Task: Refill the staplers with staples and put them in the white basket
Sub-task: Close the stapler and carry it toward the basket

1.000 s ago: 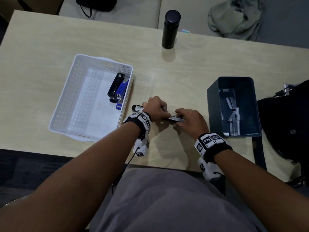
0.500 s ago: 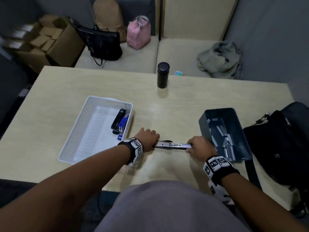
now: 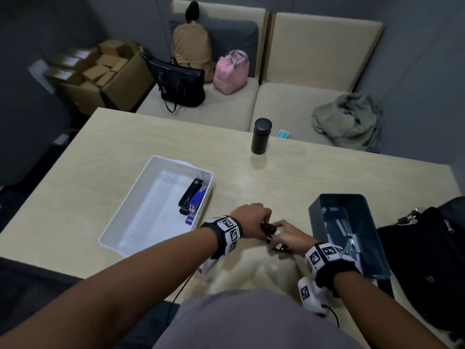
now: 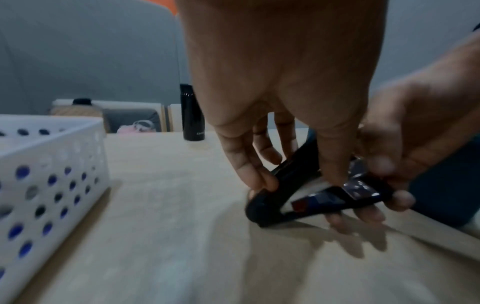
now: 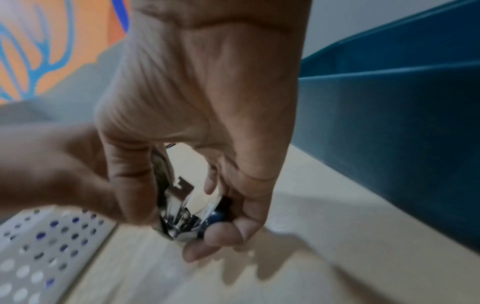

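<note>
A pale wooden bench [image 3: 327, 177] stands in a room with grey walls, and a cream sofa [image 3: 289, 102] sits behind it. On the sofa, from the left, are a black handbag [image 3: 180, 85], a small pink bag [image 3: 230, 71] and a crumpled grey-green cloth [image 3: 348, 120]. A tall black bottle [image 3: 261, 136] stands on the far side of the bench. On the left of the bench is a white plastic basket with round holes [image 3: 125, 215]; inside it, against its right wall, a black stapler [image 3: 190, 195] lies partly on a blue stapler [image 3: 195, 205]. Just right of the basket, the left hand [image 3: 250, 217] and the right hand [image 3: 292, 235] meet over the bench. Both grips are clamped on a third, black stapler [image 4: 311, 195]: it is hinged open in a V, the left fingers [image 4: 246, 164] pinching the hinge end and the right fingers [image 5: 226, 232] curled round the other end. Farthest right is a dark blue bin [image 3: 314, 212] with grey strips of staples [image 3: 348, 235] inside.
</note>
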Demonstrator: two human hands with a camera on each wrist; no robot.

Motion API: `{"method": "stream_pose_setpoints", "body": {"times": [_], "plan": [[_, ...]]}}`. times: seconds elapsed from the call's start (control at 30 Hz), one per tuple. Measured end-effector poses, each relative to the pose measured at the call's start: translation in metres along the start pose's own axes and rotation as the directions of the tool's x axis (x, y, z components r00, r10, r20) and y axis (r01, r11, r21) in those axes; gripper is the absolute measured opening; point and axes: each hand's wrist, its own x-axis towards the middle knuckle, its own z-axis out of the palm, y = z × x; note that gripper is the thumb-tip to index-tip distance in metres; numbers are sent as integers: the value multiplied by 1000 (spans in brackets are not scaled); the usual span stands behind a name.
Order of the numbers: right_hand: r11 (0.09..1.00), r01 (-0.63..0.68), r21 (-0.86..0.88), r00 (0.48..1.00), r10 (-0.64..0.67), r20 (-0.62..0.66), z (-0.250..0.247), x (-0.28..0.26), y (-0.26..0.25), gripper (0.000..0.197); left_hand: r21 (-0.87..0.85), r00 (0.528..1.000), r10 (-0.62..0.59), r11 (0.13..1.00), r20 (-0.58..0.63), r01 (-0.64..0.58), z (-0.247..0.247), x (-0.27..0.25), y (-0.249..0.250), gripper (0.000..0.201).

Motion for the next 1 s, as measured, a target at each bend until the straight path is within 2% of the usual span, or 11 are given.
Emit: {"method": "stream_pose_setpoints", "body": {"times": [0.07,0.17,0.23,0.3,0.33,0.4,0.5,0.6,0.67,0.8,1.0], "plan": [[990,-31,135,994,17,110,0,1,-6,72,-71,997,-78,994,16,79,9,-2,-3,41],[959,-88,271,966,15,259,-1,2,-18,74,-321,979,-206,926,6,197,7,-5,-11,28],[951,-57,305,948,-44,314,2,2,-30,67,-570,968,-251,792,22,218,-1,-5,-14,22],[929,11,369,945,-131,301,10,0,-51,66,-722,950,-312,663,-29,196,-14,-8,-17,30],[909,52,413,949,-174,264,15,1,-61,72,-743,936,-342,648,-86,169,-21,-10,-18,34],[850,123,512,957,-239,167,22,3,-80,88,-660,910,-365,735,-196,152,-34,-15,-22,25],[796,241,556,940,-334,71,35,6,-108,94,-643,863,-389,759,-322,103,-57,-24,-38,60],[824,320,468,916,-395,70,51,5,-140,85,-712,821,-384,701,-423,-39,-77,-40,-62,66],[857,307,414,909,-392,139,63,8,-158,76,-762,796,-436,645,-421,-50,-85,-55,-80,68],[937,335,99,920,-348,181,85,20,-185,64,-803,760,-536,595,-366,33,-89,-79,-124,73],[879,390,-273,918,-395,41,85,26,-184,69,-626,752,-578,723,-317,291,-70,-90,-179,68]]}}
